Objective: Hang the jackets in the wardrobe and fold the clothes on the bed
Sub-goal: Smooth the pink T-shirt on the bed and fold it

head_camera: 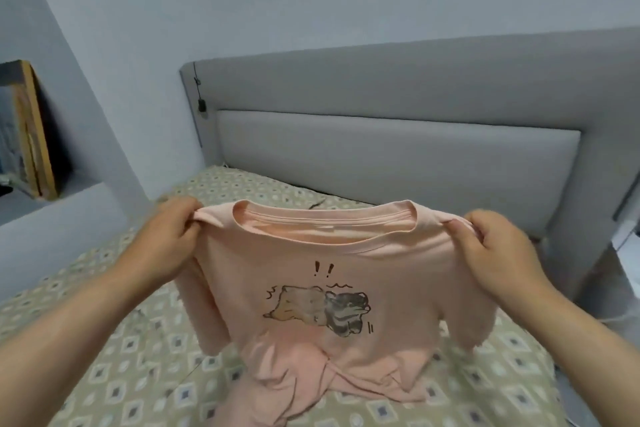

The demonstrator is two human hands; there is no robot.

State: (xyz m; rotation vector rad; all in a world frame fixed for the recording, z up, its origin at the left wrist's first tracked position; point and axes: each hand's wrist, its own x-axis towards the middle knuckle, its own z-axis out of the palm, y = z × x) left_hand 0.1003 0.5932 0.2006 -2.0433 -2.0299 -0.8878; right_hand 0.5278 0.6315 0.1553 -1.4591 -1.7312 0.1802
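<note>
A pale pink T-shirt (322, 329) with a cartoon animal print hangs in front of me over the bed (114, 357), print side toward me. My left hand (169, 232) pinches its left shoulder seam and my right hand (498, 246) pinches its right shoulder seam, stretching the neckline between them. The shirt's lower hem lies crumpled on the patterned bedsheet. No jackets or wardrobe are in view.
A grey padded headboard (398, 149) stands behind the bed. At the left a wall niche holds a wood-framed picture (34, 135) leaning upright. A dark cable with a small switch (202, 106) hangs at the headboard's left edge.
</note>
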